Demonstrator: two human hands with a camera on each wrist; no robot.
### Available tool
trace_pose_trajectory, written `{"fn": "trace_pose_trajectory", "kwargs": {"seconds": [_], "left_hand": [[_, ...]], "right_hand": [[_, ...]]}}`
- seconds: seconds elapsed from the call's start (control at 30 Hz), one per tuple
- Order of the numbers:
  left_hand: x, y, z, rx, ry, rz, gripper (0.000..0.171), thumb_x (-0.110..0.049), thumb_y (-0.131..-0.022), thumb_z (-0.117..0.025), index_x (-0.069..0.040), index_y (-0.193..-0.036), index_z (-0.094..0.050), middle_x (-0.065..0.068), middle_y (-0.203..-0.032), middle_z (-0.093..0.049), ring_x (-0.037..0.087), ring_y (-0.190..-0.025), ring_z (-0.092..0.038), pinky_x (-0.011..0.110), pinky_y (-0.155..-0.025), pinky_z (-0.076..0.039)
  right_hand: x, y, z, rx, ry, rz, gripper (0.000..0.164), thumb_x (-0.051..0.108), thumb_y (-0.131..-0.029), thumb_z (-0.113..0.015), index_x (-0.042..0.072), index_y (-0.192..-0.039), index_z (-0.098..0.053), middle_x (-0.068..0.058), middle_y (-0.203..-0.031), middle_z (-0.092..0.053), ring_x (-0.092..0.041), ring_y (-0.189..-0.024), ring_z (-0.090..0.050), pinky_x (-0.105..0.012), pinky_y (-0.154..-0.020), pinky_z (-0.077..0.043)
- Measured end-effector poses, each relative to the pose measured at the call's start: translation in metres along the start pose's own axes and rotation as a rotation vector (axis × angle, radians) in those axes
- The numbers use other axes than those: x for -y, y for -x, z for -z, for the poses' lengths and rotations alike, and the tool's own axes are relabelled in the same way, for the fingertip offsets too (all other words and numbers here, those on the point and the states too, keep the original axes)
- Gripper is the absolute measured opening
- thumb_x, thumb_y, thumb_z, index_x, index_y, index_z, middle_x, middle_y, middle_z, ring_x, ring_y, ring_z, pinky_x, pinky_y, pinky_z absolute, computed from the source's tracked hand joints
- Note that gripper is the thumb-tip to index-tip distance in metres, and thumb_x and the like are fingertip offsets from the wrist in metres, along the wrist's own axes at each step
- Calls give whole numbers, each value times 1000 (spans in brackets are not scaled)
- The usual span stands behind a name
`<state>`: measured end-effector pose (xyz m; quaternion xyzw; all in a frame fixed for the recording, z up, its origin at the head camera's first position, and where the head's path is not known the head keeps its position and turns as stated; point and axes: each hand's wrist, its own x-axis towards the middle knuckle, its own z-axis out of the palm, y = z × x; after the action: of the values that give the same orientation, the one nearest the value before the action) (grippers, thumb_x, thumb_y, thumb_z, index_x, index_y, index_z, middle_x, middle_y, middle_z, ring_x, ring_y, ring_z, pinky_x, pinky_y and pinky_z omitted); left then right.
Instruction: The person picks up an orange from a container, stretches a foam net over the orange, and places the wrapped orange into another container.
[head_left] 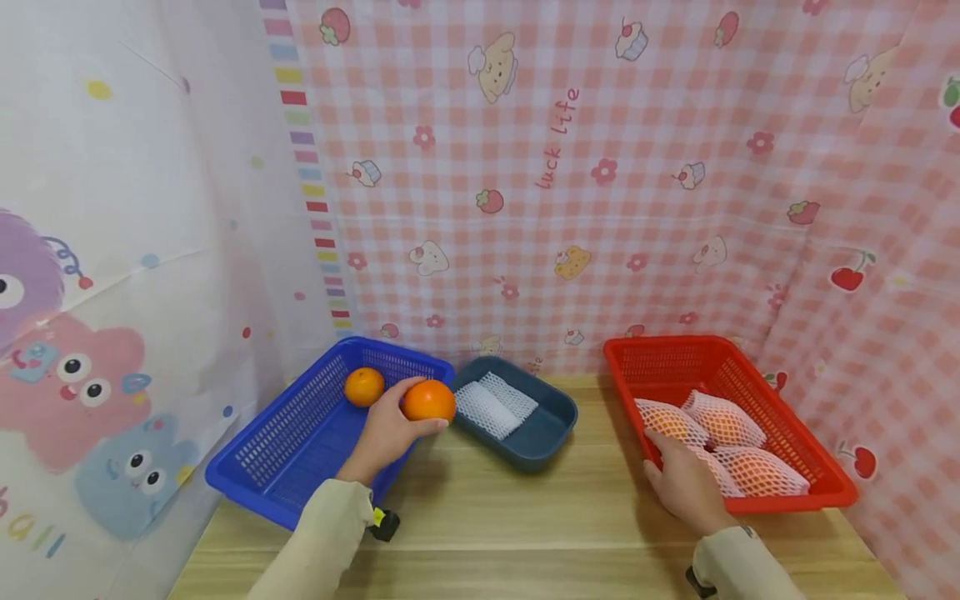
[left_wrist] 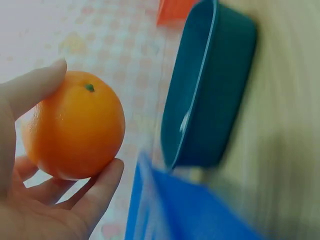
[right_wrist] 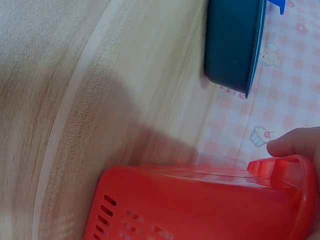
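Observation:
An orange is held between the thumb and fingers of my left hand, above the right edge of the blue basket. The left wrist view shows the green stem end of the orange. Inside the basket lies another orange. My right hand lies over the left rim of the red basket, its fingertips near a net-wrapped fruit. In the right wrist view the thumb sits by the rim; the other fingers are mostly hidden.
Between the baskets stands a dark teal tray with white foam net sleeves. Several fruits in white nets, one of them a wrapped fruit, fill part of the red basket. Behind the wooden table hangs a pink checked curtain.

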<state>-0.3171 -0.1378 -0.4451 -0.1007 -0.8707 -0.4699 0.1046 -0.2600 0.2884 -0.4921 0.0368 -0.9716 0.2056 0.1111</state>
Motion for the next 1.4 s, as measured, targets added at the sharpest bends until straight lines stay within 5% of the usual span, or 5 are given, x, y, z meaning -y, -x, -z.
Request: {"fn": "trace_pose_trajectory", "kwargs": {"seconds": [0.23, 0.7, 0.93, 1.17, 1.4], "left_hand": [[-4, 22, -43, 19, 35, -61, 71, -19, -67, -89, -10, -130, -56, 12, -120, -58, 30, -101, -58, 51, -87, -47], [54, 35, -111, -28, -125, -88, 80, 3, -57, -90, -12, -125, -51, 16, -127, -51, 36, -111, -54, 55, -94, -43], [67, 33, -122, -37, -167, -113, 80, 5, -55, -89, -13, -124, -51, 19, -130, -48, 40, -114, -50, 56, -94, -42], [65, 37, -119, -33, -54, -101, 66, -11, -70, -85, -9, -125, -50, 16, -128, -50, 35, -116, -48, 53, -95, -41], [68, 42, -115, -36, -35, -124, 83, -8, -64, -89, -11, -136, -48, 15, -132, -49, 36, -114, -51, 58, -92, -43]], "right_hand": [[-1, 0, 0, -5, 2, 5, 51, 10, -86, -68, -4, -133, -53, -27, -125, -58, -45, -113, -55, -60, -91, -43], [1, -3, 1, 32, 3, -42, 52, 12, -87, -68, -3, -135, -52, -26, -127, -57, -44, -115, -54, -61, -93, -41], [0, -1, 1, 28, -3, -40, 53, 13, -87, -68, -3, -135, -52, -26, -127, -57, -44, -115, -54, -60, -94, -41], [1, -1, 4, 35, -4, -46, 54, 13, -88, -69, -3, -136, -51, -26, -128, -56, -44, -115, -54, -62, -94, -41], [2, 0, 2, 38, -6, -41, 54, 13, -88, -68, -3, -137, -51, -27, -129, -56, -45, -116, -53, -62, -94, -41]]}}
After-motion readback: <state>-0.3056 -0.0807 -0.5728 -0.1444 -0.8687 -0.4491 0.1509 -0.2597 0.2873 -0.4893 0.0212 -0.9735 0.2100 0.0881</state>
